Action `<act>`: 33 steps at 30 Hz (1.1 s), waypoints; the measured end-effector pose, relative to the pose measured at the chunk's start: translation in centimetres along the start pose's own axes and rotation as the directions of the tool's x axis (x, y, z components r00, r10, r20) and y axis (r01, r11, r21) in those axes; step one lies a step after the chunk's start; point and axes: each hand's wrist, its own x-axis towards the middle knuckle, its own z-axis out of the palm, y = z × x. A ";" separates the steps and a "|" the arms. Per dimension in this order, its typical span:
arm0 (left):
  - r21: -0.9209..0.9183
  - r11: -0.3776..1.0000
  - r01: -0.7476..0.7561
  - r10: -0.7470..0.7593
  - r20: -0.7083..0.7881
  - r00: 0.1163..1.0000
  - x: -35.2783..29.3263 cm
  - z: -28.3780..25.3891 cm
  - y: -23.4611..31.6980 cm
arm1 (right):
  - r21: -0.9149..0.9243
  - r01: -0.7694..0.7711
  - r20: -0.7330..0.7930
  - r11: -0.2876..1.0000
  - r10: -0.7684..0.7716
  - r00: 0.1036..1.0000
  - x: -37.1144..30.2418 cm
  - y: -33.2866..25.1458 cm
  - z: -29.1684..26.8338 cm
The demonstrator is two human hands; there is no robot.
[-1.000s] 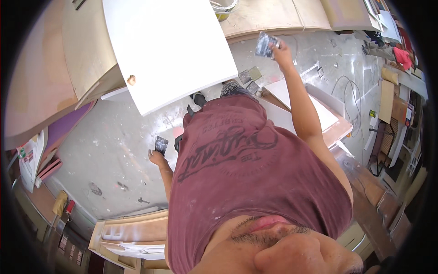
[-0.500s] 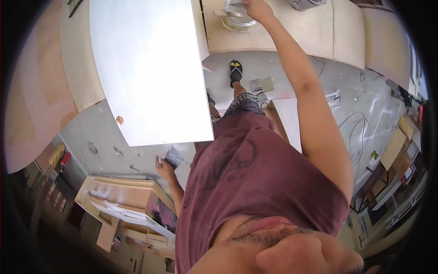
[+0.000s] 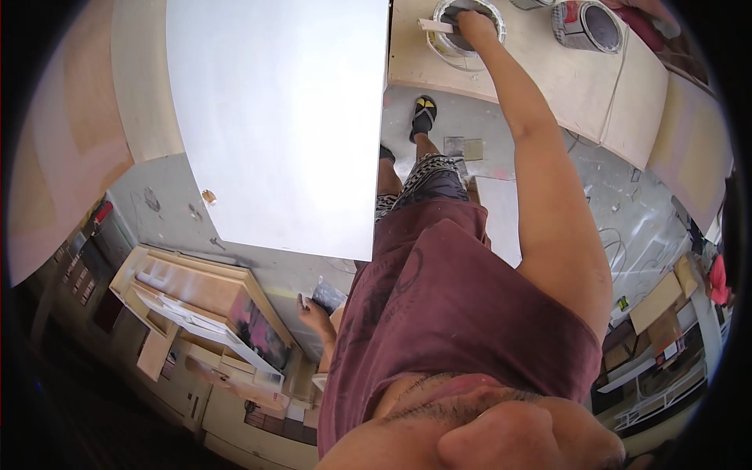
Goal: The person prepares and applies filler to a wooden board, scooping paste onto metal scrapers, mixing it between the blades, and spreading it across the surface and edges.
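My right hand [image 3: 476, 31] reaches down into a white round bucket [image 3: 499, 17] at the top. Its fingers are curled and partly hidden inside, so what they grip does not show. A flat wooden stick [image 3: 435, 26] pokes out over the bucket's left rim. Low beside my body, my left hand [image 3: 316, 318] is closed on a flat, dark grey, squarish piece [image 3: 329, 294]. A large white panel [image 3: 282, 125] with a small brown spot [image 3: 208, 197] near its lower-left corner lies between the two hands, touched by neither.
The bucket stands on a pale wooden surface [image 3: 540, 86], with an open can [image 3: 601, 30] to its right and a cord. Wooden cabinet parts [image 3: 204, 305] stand at lower left. Sheets [image 3: 473, 149] lie on the grey floor near my sandalled foot [image 3: 424, 113].
My right hand has moved from the bucket's upper rim down into it. In the picture, the bucket and panel have shifted right. The left hand appears lower and further right, still with the grey piece.
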 end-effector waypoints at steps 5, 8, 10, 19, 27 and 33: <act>-0.078 0.997 -0.008 0.006 -0.022 1.000 2.8 -0.7 3.0 | 0.069 -0.055 -0.020 0.996 0.057 0.998 -0.4 1.8 -1.5; -0.189 0.975 -0.115 0.083 -0.170 0.982 4.8 -1.3 2.9 | 0.145 -0.069 -0.176 0.987 0.094 0.980 -4.3 0.7 -5.2; -0.211 0.965 -0.156 0.099 -0.257 0.961 8.1 -1.3 1.9 | 0.216 -0.020 -0.287 0.976 0.084 0.954 -6.6 1.6 -6.9; -0.824 0.557 -0.103 -0.026 -0.141 0.990 17.8 -5.7 10.9 | 0.754 0.082 -0.476 0.652 0.456 0.752 -17.4 2.4 -11.9; -0.952 0.232 -0.200 0.606 -0.019 0.795 17.5 -8.1 24.9 | 0.756 0.433 -0.652 0.490 0.614 0.444 -24.9 0.4 -19.7; -0.921 0.289 0.263 0.888 0.360 0.287 4.0 -5.6 36.8 | 0.647 0.719 -0.702 0.255 0.567 0.430 -26.2 0.4 -24.3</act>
